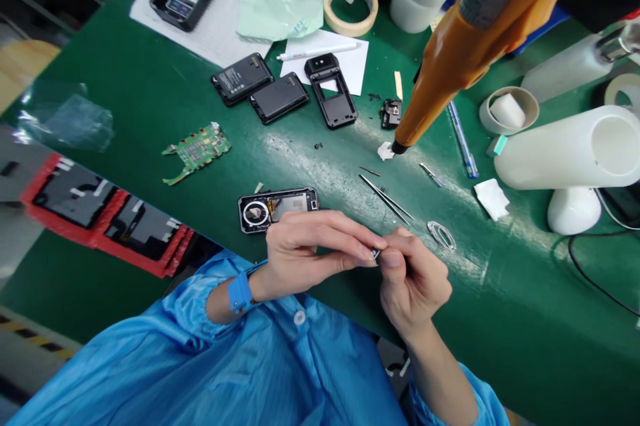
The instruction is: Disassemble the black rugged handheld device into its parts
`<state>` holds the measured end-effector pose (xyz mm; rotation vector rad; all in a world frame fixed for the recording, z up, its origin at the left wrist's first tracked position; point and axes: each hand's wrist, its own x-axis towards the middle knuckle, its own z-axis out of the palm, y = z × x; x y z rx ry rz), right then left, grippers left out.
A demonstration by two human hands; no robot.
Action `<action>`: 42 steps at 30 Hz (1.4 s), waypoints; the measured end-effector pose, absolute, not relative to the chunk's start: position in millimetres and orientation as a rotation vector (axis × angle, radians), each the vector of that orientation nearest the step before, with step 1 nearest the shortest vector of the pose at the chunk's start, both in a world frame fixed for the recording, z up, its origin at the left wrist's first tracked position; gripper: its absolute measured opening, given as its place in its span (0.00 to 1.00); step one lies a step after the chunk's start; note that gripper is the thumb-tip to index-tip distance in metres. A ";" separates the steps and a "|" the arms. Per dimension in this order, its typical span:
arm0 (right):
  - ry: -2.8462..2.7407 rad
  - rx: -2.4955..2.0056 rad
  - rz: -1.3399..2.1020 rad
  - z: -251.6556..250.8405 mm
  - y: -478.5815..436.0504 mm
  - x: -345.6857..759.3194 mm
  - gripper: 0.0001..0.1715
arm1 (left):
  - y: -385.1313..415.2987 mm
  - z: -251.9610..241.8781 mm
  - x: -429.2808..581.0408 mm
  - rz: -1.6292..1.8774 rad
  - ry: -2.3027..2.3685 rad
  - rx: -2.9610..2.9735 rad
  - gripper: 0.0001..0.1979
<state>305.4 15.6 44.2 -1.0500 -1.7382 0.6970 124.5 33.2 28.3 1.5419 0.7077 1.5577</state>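
We're pinching a tiny dark part (375, 253) between left hand (305, 249) and right hand (413, 279), both closed on it, at the counter's (150, 93) near edge beside the opened device housing (277, 207). It's calling for steady fingertips.

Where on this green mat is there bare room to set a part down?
Bare mat lies right of the right hand, below the wire ring and white base. Another lies beyond the circuit board, left of the batteries. Crowded around the tweezers and tape roll.
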 end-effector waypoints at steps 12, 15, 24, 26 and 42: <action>-1.745 -1.040 0.708 44.2 14.6 303.8 0.15 | 32.7 26.0 122.6 1.540 0.715 1.520 0.02; -1.735 -1.050 0.682 43.1 14.1 304.2 0.15 | 32.3 26.6 123.0 1.536 0.716 1.528 0.02; -1.740 -1.078 0.661 43.3 14.0 304.6 0.17 | 32.6 27.4 123.4 1.542 0.725 1.541 0.03; -1.749 -1.076 0.657 43.6 13.7 305.0 0.16 | 33.1 27.9 123.3 1.547 0.727 1.548 0.04; -1.761 -1.071 0.640 42.7 13.6 304.8 0.15 | 33.2 27.9 122.5 1.545 0.730 1.590 0.05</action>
